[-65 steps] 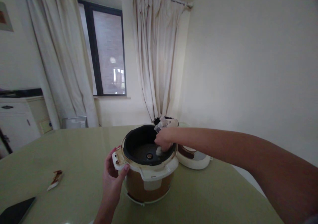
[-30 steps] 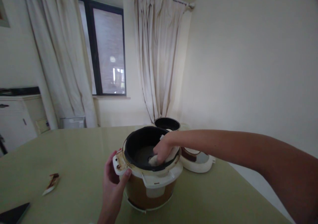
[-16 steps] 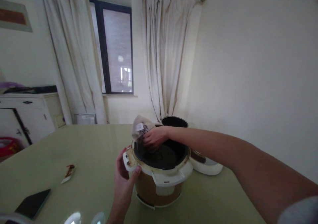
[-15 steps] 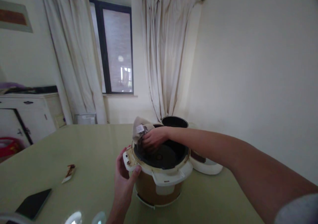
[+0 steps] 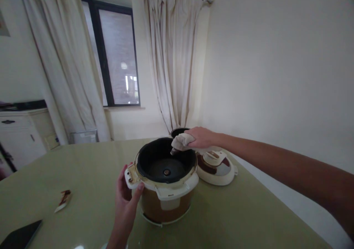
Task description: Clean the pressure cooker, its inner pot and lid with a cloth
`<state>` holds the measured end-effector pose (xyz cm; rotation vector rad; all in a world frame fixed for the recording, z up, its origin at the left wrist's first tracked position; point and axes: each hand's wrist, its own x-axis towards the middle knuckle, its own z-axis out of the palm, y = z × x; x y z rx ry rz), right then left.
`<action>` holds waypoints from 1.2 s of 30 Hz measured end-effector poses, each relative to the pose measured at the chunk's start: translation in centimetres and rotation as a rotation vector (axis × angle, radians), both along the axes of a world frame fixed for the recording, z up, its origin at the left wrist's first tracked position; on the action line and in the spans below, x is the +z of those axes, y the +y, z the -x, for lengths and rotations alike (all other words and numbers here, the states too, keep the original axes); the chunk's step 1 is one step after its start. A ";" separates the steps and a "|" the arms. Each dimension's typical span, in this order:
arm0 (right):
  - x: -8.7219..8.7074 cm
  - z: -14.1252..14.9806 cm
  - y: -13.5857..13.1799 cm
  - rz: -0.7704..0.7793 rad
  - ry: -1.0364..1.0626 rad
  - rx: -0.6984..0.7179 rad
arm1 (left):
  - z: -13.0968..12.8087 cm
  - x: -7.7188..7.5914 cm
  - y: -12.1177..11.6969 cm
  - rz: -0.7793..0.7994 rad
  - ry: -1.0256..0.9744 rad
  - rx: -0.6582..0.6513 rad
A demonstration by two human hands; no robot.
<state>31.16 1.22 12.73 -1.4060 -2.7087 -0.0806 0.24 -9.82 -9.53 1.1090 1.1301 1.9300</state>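
Observation:
A rice cooker body (image 5: pixel 166 201) with a brown side and a stained cream rim stands upright on the table, its dark cavity facing up. My left hand (image 5: pixel 128 197) grips the left side of its rim, thumb on top and fingers wrapped behind. In my right hand (image 5: pixel 202 136) is a bunched, light cloth (image 5: pixel 183 141), held over the right rear edge of the cavity. The cloth hides part of that edge. A small round metal piece (image 5: pixel 166 172) shows at the centre of the cavity floor.
Right of the cooker body lies its cream and brown lid (image 5: pixel 218 169). Behind stands a dark inner pot (image 5: pixel 178 132), partly covered by my right hand. A small brown and white piece (image 5: pixel 63 200) and a dark flat object (image 5: pixel 22 235) lie on the green table (image 5: pixel 94 175).
My right hand has lifted out of the cavity with the cloth and moved to the right rear edge. My left hand keeps its grip on the rim. The view has turned slightly right.

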 end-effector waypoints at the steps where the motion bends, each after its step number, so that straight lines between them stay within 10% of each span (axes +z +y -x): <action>1: 0.0 -1.3 -0.9 0.004 0.081 -0.037 | 0.1 0.1 -0.3 -0.025 0.067 0.055; 5: -2.0 -4.5 -5.5 -0.032 0.357 -0.019 | 0.5 2.4 -2.1 -0.298 0.658 0.324; 10: -4.8 -3.5 -11.3 0.081 0.402 0.255 | 0.5 7.4 -3.1 -0.465 1.488 0.061; 23: -2.9 2.5 -13.9 0.164 0.159 0.280 | -3.7 8.4 -3.1 -0.350 1.494 0.246; 29: -1.7 -0.5 -11.8 0.208 0.211 0.259 | -0.4 10.0 -1.3 -0.328 1.594 0.103; 36: -3.6 4.6 -13.1 0.152 0.212 0.283 | -0.6 10.4 -1.2 -0.118 1.647 0.141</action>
